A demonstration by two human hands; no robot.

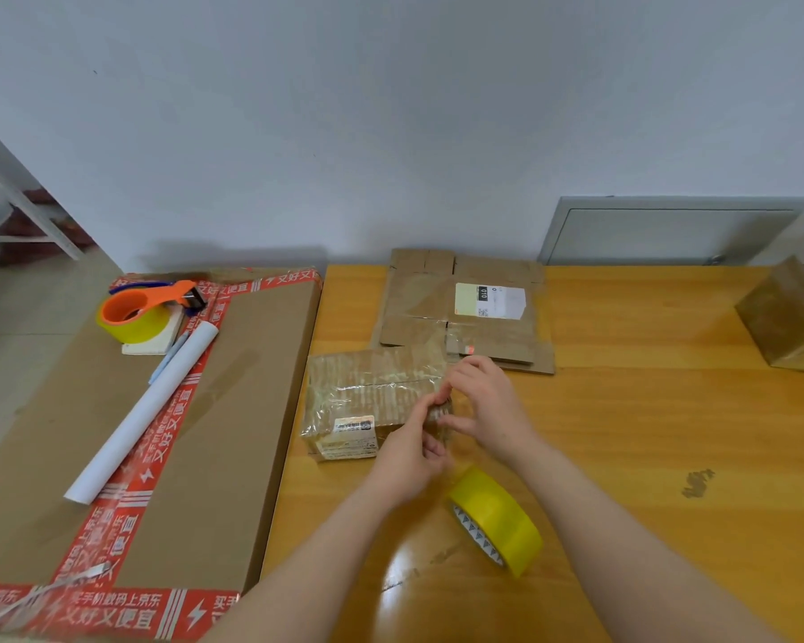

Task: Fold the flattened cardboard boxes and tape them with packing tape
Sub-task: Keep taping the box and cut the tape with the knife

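Box: we are working the small folded box [372,401], sitting on the table [646,410] just left of our fingers.
Fingers: left hand [407,461] and right hand [490,410] are pinching tape at its right end.
Tape roll: the yellow roll [495,519] is lying just below them.
Tip: we are pressing the strip flat, smoothing outward.

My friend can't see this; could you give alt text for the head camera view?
Two bare hands, left and right, work at the right end of a taped box on a wooden table, a yellow tape roll beside them.
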